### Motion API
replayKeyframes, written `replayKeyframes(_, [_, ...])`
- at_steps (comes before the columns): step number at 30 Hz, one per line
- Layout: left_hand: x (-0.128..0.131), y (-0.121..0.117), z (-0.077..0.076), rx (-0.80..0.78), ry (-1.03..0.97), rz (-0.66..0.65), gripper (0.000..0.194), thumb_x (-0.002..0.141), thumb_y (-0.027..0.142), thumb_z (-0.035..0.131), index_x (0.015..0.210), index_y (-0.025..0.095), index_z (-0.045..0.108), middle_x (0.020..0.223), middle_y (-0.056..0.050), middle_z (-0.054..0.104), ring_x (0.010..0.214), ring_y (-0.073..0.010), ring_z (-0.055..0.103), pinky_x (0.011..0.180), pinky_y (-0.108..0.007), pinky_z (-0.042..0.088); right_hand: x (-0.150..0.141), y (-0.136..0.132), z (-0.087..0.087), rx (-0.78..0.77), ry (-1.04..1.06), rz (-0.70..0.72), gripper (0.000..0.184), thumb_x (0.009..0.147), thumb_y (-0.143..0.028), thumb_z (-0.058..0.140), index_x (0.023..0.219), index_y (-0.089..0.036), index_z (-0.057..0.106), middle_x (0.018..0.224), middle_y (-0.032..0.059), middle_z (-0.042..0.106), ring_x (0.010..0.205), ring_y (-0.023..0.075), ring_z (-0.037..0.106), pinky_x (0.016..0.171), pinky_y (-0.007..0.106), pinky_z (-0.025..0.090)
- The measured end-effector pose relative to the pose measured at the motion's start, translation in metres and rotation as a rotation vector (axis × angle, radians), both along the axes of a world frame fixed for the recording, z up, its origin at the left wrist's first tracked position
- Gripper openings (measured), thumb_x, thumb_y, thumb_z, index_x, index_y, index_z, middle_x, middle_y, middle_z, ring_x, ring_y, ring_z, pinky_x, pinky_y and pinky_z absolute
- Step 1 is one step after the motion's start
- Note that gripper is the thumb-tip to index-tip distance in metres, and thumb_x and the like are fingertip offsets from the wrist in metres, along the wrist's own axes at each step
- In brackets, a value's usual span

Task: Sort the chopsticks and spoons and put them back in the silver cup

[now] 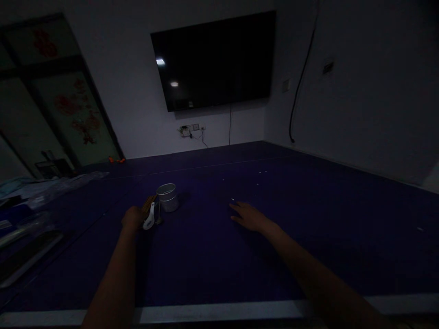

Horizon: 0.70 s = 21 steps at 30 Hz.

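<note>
On the left, my left hand [133, 218] is closed around the near ends of several wooden chopsticks [149, 203]. Its fingertips are dark and partly hidden. Right beside it lies a white soup spoon [150, 218], bowl end toward me, and past that a thin metal spoon [158, 215]. A silvery metal utensil holder [168, 198] stands upright just beyond the spoons. My right hand [252, 217] is low over the dark blue surface [199, 256], fingers apart and holding nothing. Near its fingertips is a tiny white scrap [233, 199].
Several more white specks [257, 184] dot the surface. Clear plastic wrapping [65, 185] and a dark tray-like object [30, 256] lie at the left. A pale edge [219, 310] runs along the front. A television [216, 61] hangs on the back wall above sockets [190, 129].
</note>
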<state>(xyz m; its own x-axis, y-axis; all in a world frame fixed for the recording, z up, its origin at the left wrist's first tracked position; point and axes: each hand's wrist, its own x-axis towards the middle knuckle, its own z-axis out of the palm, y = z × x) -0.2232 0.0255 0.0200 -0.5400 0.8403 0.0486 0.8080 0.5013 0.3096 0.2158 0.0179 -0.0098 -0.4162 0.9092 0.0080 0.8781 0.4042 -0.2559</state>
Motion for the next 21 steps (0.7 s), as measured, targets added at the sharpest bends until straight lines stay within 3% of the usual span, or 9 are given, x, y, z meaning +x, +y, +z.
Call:
replayKeyframes(7, [0.0105,0.0032,0.0036,-0.081,-0.015,0.032,0.064,0.069,0.061,0.061,0.106,0.01,0.068,0.1,-0.023,0.071,0.092,-0.0326,0.069,0.06,-0.03,0.05,0.0002,0.0021,-0.0025,0.017,-0.01,0.009,0.067,0.09,-0.049,0.045,0.148,-0.016,0.036,0.152,0.0168,0.035,0.139,0.0319,0.033,0.111,0.044,0.028])
replayKeyframes(15, [0.0066,0.0079,0.0006,-0.107,-0.002,0.024,0.06,0.07,0.055,0.063,0.109,0.01,0.068,0.102,-0.022,0.071,0.093,-0.0311,0.069,0.064,-0.029,0.051,0.0007,0.0023,-0.0025,0.011,-0.02,0.008,0.065,0.092,-0.05,0.044,0.148,-0.018,0.036,0.152,0.0158,0.036,0.139,0.0317,0.034,0.111,0.043,0.028])
replayKeyframes(21, [0.01,0.0016,0.0069,-0.105,0.014,0.021,0.065,0.072,0.055,0.062,0.114,0.006,0.065,0.11,-0.025,0.068,0.1,-0.0325,0.067,0.066,-0.03,0.051,0.0012,0.0026,-0.0042,0.036,-0.017,0.011,0.065,0.091,-0.049,0.044,0.147,-0.018,0.037,0.151,0.0155,0.037,0.139,0.0313,0.033,0.111,0.044,0.029])
